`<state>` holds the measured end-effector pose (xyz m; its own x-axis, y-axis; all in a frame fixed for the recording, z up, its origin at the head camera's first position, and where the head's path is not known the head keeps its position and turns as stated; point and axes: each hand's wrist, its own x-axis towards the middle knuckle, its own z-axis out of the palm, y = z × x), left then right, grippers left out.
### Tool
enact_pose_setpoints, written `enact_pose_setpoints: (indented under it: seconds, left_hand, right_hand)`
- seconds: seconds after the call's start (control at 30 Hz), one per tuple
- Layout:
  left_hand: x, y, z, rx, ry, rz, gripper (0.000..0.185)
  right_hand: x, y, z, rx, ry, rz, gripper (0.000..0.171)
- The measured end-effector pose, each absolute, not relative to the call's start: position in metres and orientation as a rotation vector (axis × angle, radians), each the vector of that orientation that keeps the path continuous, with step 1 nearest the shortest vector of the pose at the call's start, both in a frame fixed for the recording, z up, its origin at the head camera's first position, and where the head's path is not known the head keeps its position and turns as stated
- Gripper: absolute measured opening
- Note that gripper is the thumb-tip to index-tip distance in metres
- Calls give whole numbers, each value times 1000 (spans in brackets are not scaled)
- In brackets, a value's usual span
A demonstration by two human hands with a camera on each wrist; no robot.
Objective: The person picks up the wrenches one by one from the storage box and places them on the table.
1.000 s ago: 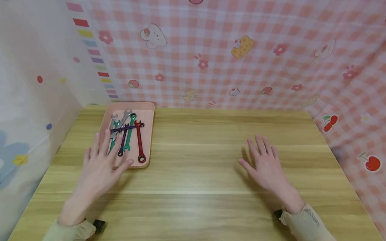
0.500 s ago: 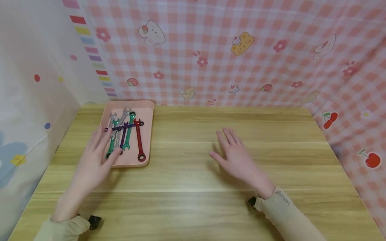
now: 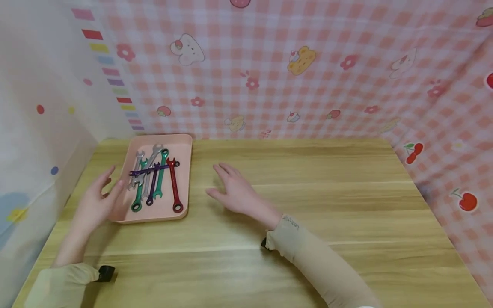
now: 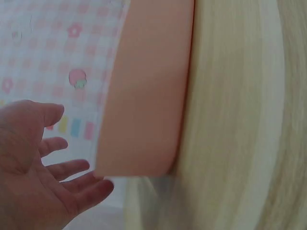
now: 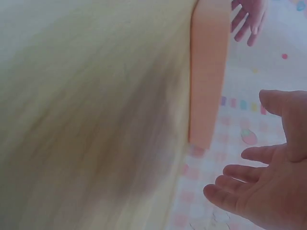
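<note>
A shallow pink tray (image 3: pixel 185 179) stands at the back left of the table, holding several combination wrenches. Among them are a red wrench (image 3: pixel 174 186) on the right side, a green wrench (image 3: pixel 161 177), a purple wrench (image 3: pixel 152 186) and a silver wrench (image 3: pixel 153 156); another purple one lies across the pile. My left hand (image 3: pixel 94 203) hovers at the tray's left side, thumb and fingers spread apart with nothing between them. To the right of the tray, with a gap, my right hand (image 3: pixel 236 192) is held above the table, fingers extended and holding nothing.
The wooden table (image 3: pixel 308 205) extends to the right and front of the tray. A pink checked cloth (image 3: pixel 246 64) hangs behind it, and a white cloth (image 3: pixel 34 128) hangs along the left side.
My right hand has moved left across the table toward the tray. My left hand has shifted from over the tray's near-left part out to its left side. The wrenches lie as before.
</note>
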<state>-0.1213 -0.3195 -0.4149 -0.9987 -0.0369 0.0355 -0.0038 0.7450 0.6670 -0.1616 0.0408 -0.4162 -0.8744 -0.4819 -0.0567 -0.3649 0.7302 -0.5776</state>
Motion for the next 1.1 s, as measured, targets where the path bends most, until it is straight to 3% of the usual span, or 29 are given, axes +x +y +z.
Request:
enact_pose_setpoints:
  seconds: [0.57, 1.1]
  left_hand:
    - [-127, -342, -435, 180, -3009, -1262, 58]
    - [-128, -286, -433, 201, -2912, -1648, 53]
  right_hand:
    - [-176, -30, -425, -656, 2629, -951, 68]
    - [-177, 16, -432, -422, 2491, -1281, 63]
